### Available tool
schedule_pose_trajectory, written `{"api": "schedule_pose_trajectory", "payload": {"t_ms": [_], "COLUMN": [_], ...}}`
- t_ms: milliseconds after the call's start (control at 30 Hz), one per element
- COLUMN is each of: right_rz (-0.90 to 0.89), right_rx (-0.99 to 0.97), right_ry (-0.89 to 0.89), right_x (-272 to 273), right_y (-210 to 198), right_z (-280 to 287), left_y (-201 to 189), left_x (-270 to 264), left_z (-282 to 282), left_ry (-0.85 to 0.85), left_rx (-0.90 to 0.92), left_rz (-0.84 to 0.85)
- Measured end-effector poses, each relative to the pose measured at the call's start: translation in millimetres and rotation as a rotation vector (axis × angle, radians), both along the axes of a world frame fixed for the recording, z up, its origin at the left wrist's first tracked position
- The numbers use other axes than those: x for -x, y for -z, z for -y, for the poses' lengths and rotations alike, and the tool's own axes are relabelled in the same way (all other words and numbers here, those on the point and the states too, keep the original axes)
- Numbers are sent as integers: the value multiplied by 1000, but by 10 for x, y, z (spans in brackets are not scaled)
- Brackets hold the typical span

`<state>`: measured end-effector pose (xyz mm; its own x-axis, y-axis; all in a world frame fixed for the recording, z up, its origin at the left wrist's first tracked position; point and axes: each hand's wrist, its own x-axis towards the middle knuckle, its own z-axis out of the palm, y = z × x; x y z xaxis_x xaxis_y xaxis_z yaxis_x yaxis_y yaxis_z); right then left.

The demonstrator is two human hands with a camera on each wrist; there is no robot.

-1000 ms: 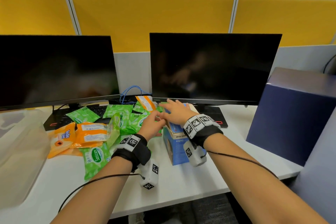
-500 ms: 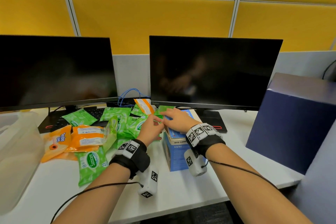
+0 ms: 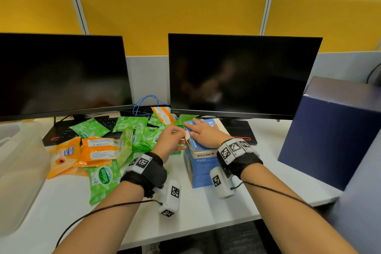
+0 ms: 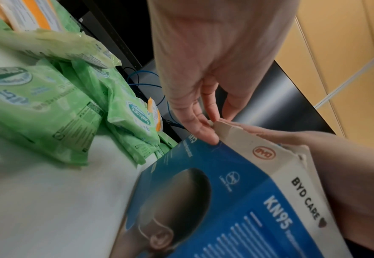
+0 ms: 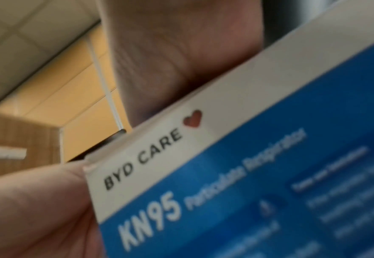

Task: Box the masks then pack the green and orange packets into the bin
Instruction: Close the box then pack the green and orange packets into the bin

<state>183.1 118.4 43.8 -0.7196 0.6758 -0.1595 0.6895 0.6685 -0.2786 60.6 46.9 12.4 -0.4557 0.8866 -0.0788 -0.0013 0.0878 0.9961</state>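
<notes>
Desk: white surface; carries all items listed below.
Mask box: blue KN95 carton, upright, near centre of the desk, between the two forearms; top flaps not fully closed.
Right hand: fingers straight, palm flat on the blue top flap of the mask box, pressing it down; thumb lies against the near right corner in the right wrist view.
Left hand: fingertips pinch the small cardboard side flap at the box's upper left corner.
Green packets: loose pile just left of the mask box.
Orange packets: left part of the pile; one more at the far edge.
Bin: translucent, far left of the desk.
Monitors: two dark screens at the far side.
</notes>
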Motion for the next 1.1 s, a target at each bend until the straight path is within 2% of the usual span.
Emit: {"api": "schedule_pose_trajectory", "payload": {"t_ms": [333,400,500,600,700,933,1100], "right_rz": [-471,-442,-430,-366,-327,-243,-281], "right_rx": [139,25,-131,-22,88,27,32], "right_ry": [100,151,344,480,433,448,438], "right_x": [-169,-166,-202,-272,-292,-296,-314], "right_y": [4,24,54,90,94,60,69], "right_z": [1,-4,-69,-152,-150,-50,-82], "left_y": [-70,-102,-123,-131,-158,-165,-121], "left_x": [-37,-29,-30,-38,-40,-46,13], "left_z": [58,53,55,51,44,20,32], "left_ry": [18,10,14,20,32,35,53], "left_rx": [-40,-32,-9,7,30,97,55], "left_rz": [-66,-96,-124,-117,-109,-68,21]}}
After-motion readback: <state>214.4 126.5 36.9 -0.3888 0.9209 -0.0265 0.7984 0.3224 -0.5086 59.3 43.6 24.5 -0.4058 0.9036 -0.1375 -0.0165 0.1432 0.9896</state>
